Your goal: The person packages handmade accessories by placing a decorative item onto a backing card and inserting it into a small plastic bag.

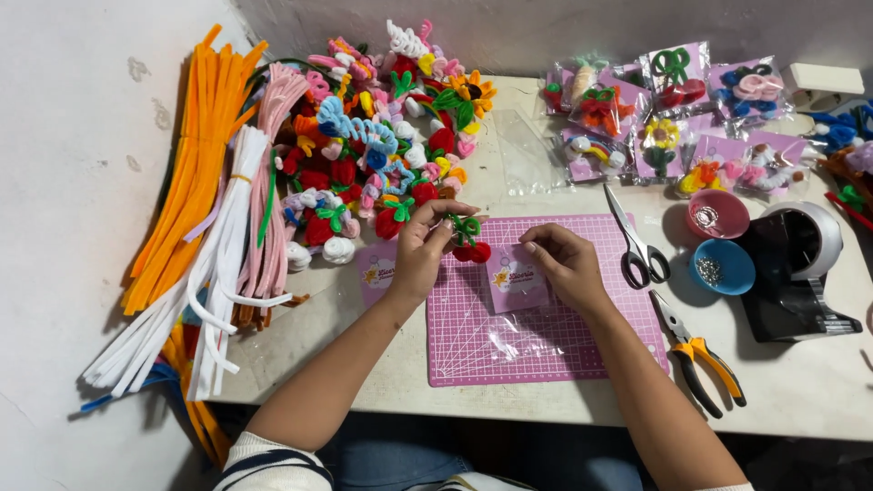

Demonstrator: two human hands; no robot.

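Observation:
My left hand [421,245] pinches a small pipe-cleaner cherry ornament [469,242], red balls with a green bow, just above the pink cutting mat [546,350]. My right hand [566,265] rests on the mat with its fingers on a small pink backing card [512,280]. A second pink card [375,273] lies by my left wrist. A clear plastic sleeve [509,338] lies on the mat nearer to me.
A heap of colourful pipe-cleaner ornaments [382,136] lies behind the mat. Orange, white and pink pipe cleaners [214,200] are bundled at left. Bagged ornaments [673,118], scissors [635,245], pliers [700,356], two small bowls [721,265] and a tape dispenser [796,268] stand at right.

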